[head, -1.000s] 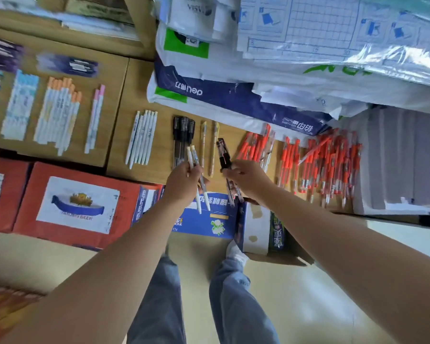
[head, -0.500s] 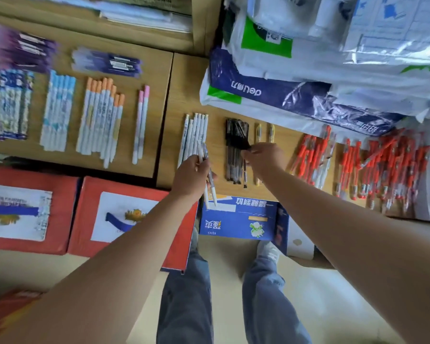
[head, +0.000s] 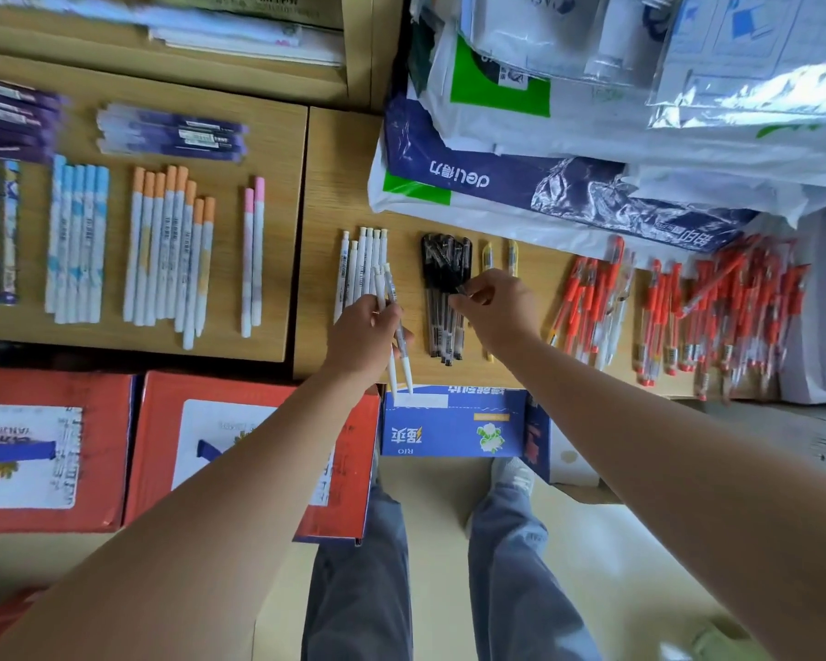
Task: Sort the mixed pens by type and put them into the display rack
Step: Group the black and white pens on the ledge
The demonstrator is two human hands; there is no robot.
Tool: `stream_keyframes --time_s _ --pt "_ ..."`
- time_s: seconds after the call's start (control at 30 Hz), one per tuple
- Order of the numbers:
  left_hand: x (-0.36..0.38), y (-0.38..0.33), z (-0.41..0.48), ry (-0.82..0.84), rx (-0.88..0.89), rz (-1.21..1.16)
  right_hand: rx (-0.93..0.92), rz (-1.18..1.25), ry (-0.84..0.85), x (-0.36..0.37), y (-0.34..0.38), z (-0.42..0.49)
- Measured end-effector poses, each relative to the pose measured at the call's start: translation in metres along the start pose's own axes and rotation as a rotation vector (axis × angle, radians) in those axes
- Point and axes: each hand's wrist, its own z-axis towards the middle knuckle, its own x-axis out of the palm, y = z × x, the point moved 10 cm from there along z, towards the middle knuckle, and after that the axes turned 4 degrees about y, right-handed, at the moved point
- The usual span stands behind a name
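1. Pens here are slim, stiff plastic sticks, likely light and smooth, so apt to roll or slip. A hold at mid-barrel, with several kept parallel, should suit them best.
2. Two white pens are gripped at mid-barrel by the left hand, its fingers curled round them. Their ends stick out past the fingers on one side and back past the wrist on the other. The row of white pens lies just beyond its fingertips.
3. One black pen seems pinched at thumb and fingertip by the right hand, low over the row of black pens by its fingertips. Yellow pens lie just beyond its knuckles — red pens off to its outer side.
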Motion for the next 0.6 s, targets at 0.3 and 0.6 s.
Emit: stream_keyframes --time_s 0.3,0.6 --pt "0.008 -0.003 0.001 0.01 0.011 -0.036 0.099 0.247 -0.129 -0.014 -0.021 -0.001" --pt "0.015 -0.001 0.001 0.019 -0.01 -0.079 0.069 0.097 -0.016 0.001 -0.018 0.004"
